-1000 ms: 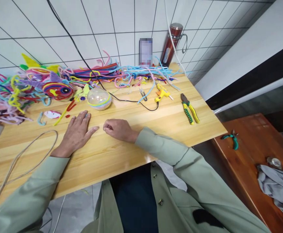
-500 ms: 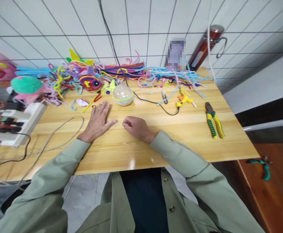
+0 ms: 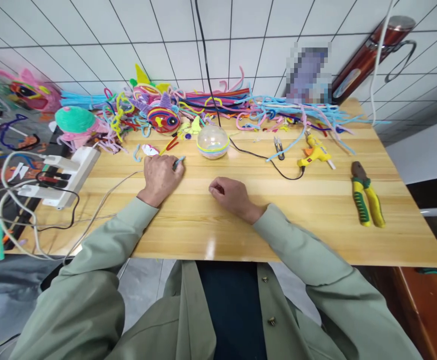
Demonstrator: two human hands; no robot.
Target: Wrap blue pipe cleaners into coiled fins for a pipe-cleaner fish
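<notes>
On the wooden tabletop, my left hand is closed, with a short blue pipe cleaner piece sticking out between thumb and fingers. My right hand rests in a loose fist, and nothing shows in its hollow. Just beyond the hands stands a clear ball with yellow, blue and pink bands around its lower half. A white and pink piece, a red bent pipe cleaner and a small blue hook-shaped piece lie beyond my left hand.
Pipe cleaners, a striped fish and a green-topped figure line the wall. Right lie snips, a yellow glue gun and pliers; behind leans a red flask. Left are a power strip and cables.
My left hand has gone from flat and spread to closed, with the blue piece now in it. My right hand keeps its loose fist. The view has shifted left.
</notes>
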